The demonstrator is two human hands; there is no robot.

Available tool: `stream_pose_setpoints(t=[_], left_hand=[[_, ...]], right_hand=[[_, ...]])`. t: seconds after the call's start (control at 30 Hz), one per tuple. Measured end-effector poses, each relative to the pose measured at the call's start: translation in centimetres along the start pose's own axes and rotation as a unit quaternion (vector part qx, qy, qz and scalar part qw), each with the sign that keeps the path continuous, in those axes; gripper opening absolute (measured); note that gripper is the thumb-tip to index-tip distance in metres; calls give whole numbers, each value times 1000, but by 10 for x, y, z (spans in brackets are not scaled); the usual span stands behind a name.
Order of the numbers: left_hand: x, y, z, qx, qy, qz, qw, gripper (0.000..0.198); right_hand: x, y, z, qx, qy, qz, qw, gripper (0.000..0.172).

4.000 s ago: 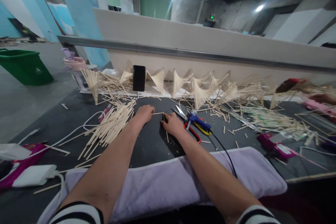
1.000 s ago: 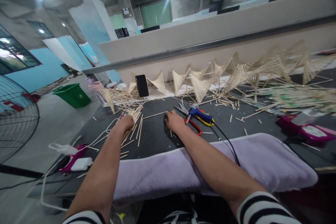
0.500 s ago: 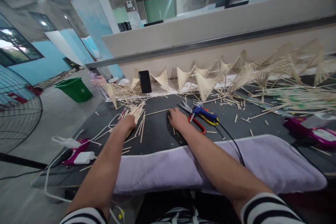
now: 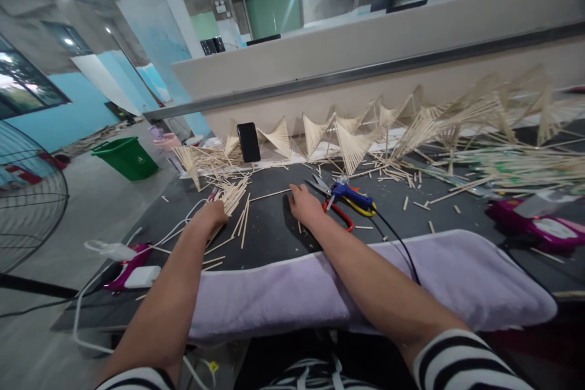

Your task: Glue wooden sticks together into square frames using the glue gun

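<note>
My left hand point(image 4: 212, 214) rests on a loose pile of thin wooden sticks point(image 4: 233, 198) on the dark table point(image 4: 269, 231), its fingers curled down into the sticks. My right hand point(image 4: 304, 204) lies knuckles-up on the table a little to the right, fingers bent and pressed on the surface at the end of a single long stick point(image 4: 269, 195). Just right of that hand lie red-handled scissors point(image 4: 331, 207) and a blue glue gun point(image 4: 351, 196) with a black cord. Both forearms cross a lilac towel point(image 4: 434, 274) at the table's near edge.
Several fan-shaped stick structures point(image 4: 350, 146) and a black phone point(image 4: 249, 141) stand along the back wall. Pink glue guns lie at left point(image 4: 125, 268) and right point(image 4: 539, 225). A white cable trails off the left edge. A green bin point(image 4: 125, 157) and a wire fan guard point(image 4: 27, 195) stand on the floor.
Since four seconds ago my left hand has moved left from the table's middle onto the stick pile. My right hand has stayed in place. The view has swung left and tilted.
</note>
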State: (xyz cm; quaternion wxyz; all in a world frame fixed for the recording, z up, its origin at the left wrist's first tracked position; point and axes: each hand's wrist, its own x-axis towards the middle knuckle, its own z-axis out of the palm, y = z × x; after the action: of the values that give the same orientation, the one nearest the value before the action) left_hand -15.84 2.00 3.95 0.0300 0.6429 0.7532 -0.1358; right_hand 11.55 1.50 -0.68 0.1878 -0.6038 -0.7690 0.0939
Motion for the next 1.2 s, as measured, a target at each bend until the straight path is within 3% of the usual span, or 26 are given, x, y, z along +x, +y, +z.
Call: stream_pose_setpoints(t=[0.13,0.23,0.33,0.4,0.57,0.63,0.7,0.73,0.8,0.87,0.93,1.03,1.2], left_hand=[[-8,-2,-11,-9,15,2,1000,35],[-16,8,-23,-32,52,21,998,34],[-26,31,-31,-103,111,84,985,28],[-32,53,-31,-193,122,165,959,26],[-38,107,-19,-378,9,315,871,25],[-34,111,-15,-407,-5,329,852,27],[-26,99,-12,-411,44,289,864,30],[-20,88,-10,-399,91,247,878,31],[-8,61,-6,-337,168,132,917,26],[2,36,-1,-257,178,51,948,23],[7,22,4,-208,176,17,962,24],[11,20,9,-186,187,46,964,26],[21,28,17,-155,176,135,963,29]], right_hand=[[1,0,0,43,34,-18,998,44],[3,0,2,84,52,-35,994,43],[6,0,4,143,72,-65,985,40],[6,-1,5,216,75,-70,971,38],[4,-2,3,454,10,-65,889,38],[3,1,0,530,11,-62,846,35],[4,4,-4,570,29,-37,820,31],[5,6,-5,567,42,-21,823,30],[6,9,-7,499,70,4,864,29],[7,10,-6,382,98,9,919,26],[6,10,-4,275,108,8,955,24],[4,8,0,182,82,31,979,27],[4,7,2,144,43,88,985,28]])
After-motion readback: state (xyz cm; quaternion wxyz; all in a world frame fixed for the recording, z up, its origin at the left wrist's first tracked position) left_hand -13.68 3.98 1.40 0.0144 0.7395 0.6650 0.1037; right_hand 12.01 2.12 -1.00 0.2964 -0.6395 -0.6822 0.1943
